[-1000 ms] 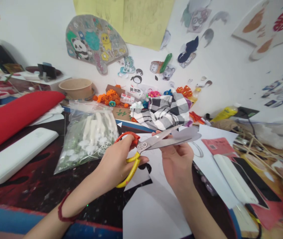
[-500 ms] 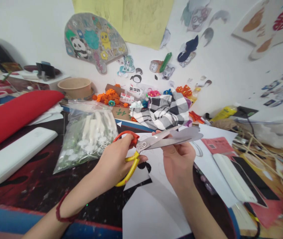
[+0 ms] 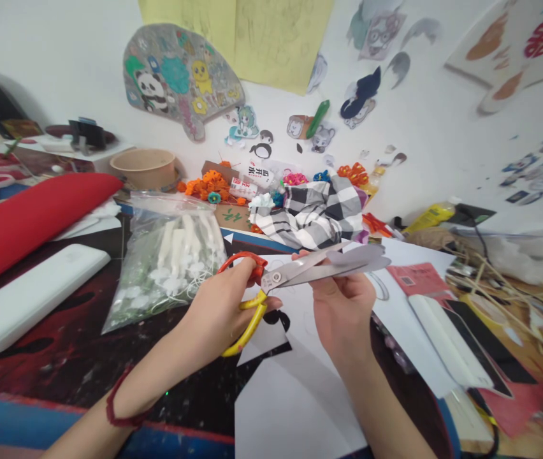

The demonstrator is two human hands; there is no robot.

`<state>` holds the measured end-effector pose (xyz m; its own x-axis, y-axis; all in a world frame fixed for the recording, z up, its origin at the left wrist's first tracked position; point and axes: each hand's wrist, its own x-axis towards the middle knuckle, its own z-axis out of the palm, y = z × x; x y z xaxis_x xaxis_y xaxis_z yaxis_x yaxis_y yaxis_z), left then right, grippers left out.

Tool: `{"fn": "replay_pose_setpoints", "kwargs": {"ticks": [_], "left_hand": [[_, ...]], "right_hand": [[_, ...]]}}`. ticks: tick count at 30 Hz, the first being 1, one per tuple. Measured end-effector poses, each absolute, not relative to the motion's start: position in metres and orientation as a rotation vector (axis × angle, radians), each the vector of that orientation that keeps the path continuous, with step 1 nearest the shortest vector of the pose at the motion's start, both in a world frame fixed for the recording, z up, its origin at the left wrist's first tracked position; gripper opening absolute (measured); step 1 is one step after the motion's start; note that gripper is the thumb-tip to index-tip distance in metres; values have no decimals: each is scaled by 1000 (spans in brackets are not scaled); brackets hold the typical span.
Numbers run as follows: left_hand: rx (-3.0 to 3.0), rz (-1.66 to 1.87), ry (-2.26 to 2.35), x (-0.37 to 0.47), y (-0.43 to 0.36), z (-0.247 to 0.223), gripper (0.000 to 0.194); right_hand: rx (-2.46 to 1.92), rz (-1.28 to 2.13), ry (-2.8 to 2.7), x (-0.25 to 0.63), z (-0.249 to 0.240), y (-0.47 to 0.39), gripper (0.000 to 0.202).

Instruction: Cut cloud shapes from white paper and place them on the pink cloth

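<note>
"What are your fingers holding?"

"My left hand (image 3: 218, 303) grips metal scissors with red and yellow handles (image 3: 277, 278), blades parted; my right hand (image 3: 341, 313) pinches a small pale paper cutout (image 3: 371, 257) at the blades."

"Where is all that?"

"I see it raised above white paper sheets (image 3: 295, 411) on the dark, red-edged table (image 3: 197, 395)."

"Farther out?"

"A clear plastic bag of white and green pieces (image 3: 169, 258) lies to the left, a black-and-white checked cloth (image 3: 317, 217) behind."
</note>
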<state>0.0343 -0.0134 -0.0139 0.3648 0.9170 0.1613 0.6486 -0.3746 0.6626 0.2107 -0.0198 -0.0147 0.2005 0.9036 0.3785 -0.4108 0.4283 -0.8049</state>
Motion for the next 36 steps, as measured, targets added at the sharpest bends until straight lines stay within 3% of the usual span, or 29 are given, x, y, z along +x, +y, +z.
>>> {"fn": "replay_pose_setpoints", "kwargs": {"ticks": [36], "left_hand": [[2087, 723, 1418, 22, -6, -17, 24]], "right_hand": [[-700, 947, -917, 217, -13, -14, 14]]}}
